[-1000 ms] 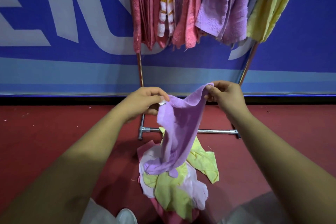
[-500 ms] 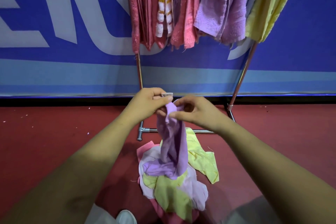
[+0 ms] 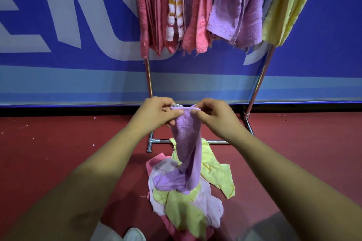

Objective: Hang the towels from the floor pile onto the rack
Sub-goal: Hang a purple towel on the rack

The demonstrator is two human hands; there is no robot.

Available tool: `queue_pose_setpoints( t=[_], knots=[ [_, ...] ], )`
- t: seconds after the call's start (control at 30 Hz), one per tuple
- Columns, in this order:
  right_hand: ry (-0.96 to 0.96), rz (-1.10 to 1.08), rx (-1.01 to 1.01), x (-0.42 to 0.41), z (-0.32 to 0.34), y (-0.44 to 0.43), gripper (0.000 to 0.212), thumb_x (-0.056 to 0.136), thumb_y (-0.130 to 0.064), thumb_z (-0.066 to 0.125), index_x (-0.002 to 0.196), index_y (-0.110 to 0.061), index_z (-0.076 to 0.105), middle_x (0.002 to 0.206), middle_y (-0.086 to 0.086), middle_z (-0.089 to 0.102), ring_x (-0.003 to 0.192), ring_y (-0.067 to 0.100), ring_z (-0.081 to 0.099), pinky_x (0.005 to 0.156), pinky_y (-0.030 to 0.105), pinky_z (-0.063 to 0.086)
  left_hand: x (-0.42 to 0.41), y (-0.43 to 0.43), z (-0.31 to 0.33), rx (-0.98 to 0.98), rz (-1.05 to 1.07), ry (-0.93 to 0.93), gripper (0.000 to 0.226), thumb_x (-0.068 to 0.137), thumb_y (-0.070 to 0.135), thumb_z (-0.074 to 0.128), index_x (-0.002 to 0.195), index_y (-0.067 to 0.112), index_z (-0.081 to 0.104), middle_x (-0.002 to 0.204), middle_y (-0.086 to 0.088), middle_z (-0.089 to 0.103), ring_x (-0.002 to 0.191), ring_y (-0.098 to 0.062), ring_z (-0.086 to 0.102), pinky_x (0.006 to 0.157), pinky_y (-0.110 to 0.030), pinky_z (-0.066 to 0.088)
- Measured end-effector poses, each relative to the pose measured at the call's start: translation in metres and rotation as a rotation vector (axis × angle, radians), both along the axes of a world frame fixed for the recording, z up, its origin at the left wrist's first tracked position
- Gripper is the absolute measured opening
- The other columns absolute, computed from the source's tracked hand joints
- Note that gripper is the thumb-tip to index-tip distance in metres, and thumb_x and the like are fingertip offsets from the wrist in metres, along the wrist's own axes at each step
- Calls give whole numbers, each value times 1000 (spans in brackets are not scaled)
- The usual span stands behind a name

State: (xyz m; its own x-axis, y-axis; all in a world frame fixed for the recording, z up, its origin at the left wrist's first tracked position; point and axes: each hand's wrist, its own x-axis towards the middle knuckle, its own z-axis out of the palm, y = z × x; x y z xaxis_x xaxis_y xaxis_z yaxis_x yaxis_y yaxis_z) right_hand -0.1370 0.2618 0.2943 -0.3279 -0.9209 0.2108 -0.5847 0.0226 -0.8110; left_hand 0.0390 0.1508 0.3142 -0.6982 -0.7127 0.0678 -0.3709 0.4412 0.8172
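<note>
The fingers (image 3: 177, 112) of the left hand (image 3: 156, 114) are curled, thumb and forefinger pinching the top edge of a purple towel (image 3: 186, 143) beside its small white tag (image 3: 176, 105); the right hand (image 3: 215, 116) pinches the same edge just beside, its fingertips (image 3: 194, 112) nearly touching those of the left; both hands are close together, raised above the red floor (image 3: 49, 152); the purple towel hangs from them in a narrow fold, its lower end resting on the floor pile (image 3: 186, 211), a heap of yellow, pale pink and deeper pink cloths lying just in front of the base bar (image 3: 162, 140); the rack (image 3: 148, 82) stands behind on metal poles, carrying hung towels (image 3: 195, 15) in pink, white-striped, purple and yellow, packed side by side; a blue banner (image 3: 58, 60) with large pale letters runs along behind; a white shoe (image 3: 133, 235) shows at the bottom edge.
</note>
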Motion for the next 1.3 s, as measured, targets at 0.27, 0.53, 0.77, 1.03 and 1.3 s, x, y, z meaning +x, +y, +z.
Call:
queue_pose_setpoints(
  t=[0.27, 0.53, 0.77, 1.03, 1.3],
  knots=[
    [72, -81, -91, -22, 1, 3, 15, 100, -21, 55, 85, -21, 51, 81, -3, 66, 74, 15, 58, 70, 34, 46, 18, -27, -16, -229, -126, -500, 32, 83, 47, 70, 87, 15, 70, 83, -6, 68, 83, -22, 64, 80, -38, 52],
    [-16, -217, -103, -43, -8, 0, 13, 98, -12, 55, 86, -18, 53, 72, -2, 58, 67, 16, 51, 68, 34, 43, 17, -27, -5, -240, 85, -96, 10, 85, 31, 75, 81, 22, 73, 73, 11, 71, 66, 7, 58, 65, -10, 42],
    [-312, -196, -146, -28, 20, 13, 21, 98, 4, 50, 89, -13, 57, 76, 8, 59, 63, 15, 53, 63, 28, 50, 15, -26, 15, -236, 180, 66, 11, 81, 28, 78, 76, 22, 70, 69, 2, 70, 65, -7, 57, 68, -28, 47],
    [-343, -225, -338, -23, 167, 20, 19, 93, -7, 59, 78, -19, 60, 71, -5, 57, 63, 3, 49, 62, 20, 38, 16, -11, 165, -330, 185, 239, 12, 81, 34, 77, 77, 25, 71, 71, 4, 69, 65, -7, 57, 63, -26, 46],
    [-512, 92, -421, -14, 327, 67, 43, 98, 5, 38, 60, -13, 51, 52, -3, 43, 45, 8, 42, 41, 17, 37, 32, 35, 315, -118, -145, 405, 10, 85, 18, 74, 78, 15, 68, 80, -7, 63, 74, -17, 55, 73, -32, 51]
  ],
)
